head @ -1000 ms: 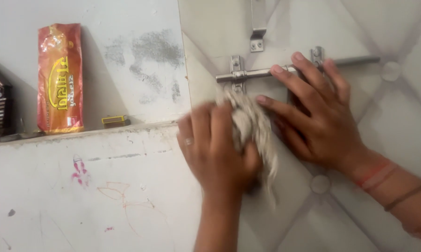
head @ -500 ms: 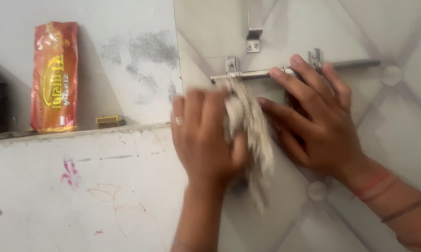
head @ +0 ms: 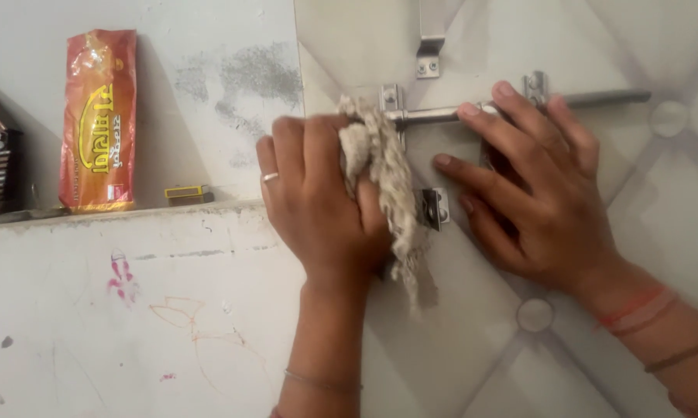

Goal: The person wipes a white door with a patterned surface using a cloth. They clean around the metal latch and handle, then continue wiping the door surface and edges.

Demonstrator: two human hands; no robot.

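White plastered wall fills the left of the head view, scuffed grey in patches and marked with faint red and orange scribbles low down. Right of it stands a pale door point(head: 565, 46) with a diamond-line pattern and round studs.

Landmark: the steel sliding bolt point(head: 519, 106) fixed across the upper part of the door. Its rod runs level through two screwed brackets. A narrow metal strip point(head: 430, 46) is screwed on above its left end. A small metal catch point(head: 434, 207) sits below the bolt, partly covered.

Left hand point(head: 322, 201): below and left of the bolt's left end, at the door edge. Fingers curled together and clamped on a grey, frayed rag point(head: 391, 182). The top of the rag touches the bolt's left bracket; the loose tail hangs down below the hand. A ring shows on one finger, a thin bangle at the wrist.

Right hand point(head: 538, 197): palm flat on the door just below the bolt. Fingers spread apart, holding nothing; the upper fingertips rest on the rod. Red threads circle the wrist.

Well left of the bolt, a narrow ledge point(head: 132, 210) carries an upright red-orange packet point(head: 99, 120), a small yellow box point(head: 188, 193) and a dark object at the frame edge, not identifiable.
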